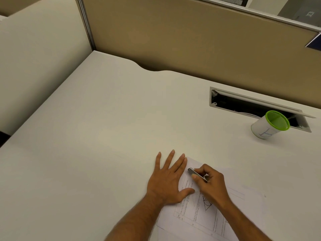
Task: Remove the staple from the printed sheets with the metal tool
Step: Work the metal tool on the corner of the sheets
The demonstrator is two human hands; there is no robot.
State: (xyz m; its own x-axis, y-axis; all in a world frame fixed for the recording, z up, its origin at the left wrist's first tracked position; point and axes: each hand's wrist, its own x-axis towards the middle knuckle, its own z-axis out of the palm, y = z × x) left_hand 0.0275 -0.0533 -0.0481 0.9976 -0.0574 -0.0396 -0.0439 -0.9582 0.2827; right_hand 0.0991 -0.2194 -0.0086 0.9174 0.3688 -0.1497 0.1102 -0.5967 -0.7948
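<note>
Head view: the printed sheets (205,214) lie flat on the pale counter (104,119) at the lower centre-right of the frame, turned at an angle, with their far corner pointing up toward the middle of the frame. They look thin, light and floppy, likely to slide or tear if tugged, so the sensible place to steady them is flat and close to the stapled corner. The staple itself is too small to make out. The metal tool (197,173) is a small, stiff, shiny piece with a rounded end, and it sits just above that far corner of the paper; it should be rigid enough to pry with and is best pinched along its sides.

The left hand (166,178) lies with fingers straight and spread, palm down, its fingers partly on the counter and its thumb and near edge pressing the left margin of the sheets. The right hand (210,180) has its fingers curled, pinching the tool between thumb and fingertips, with the tool's rounded end aimed toward the left hand's fingers.

Farther off, at the right of the frame, a white cup with a green rim (270,125) stands beside an open cable tray (257,105) let into the counter.
</note>
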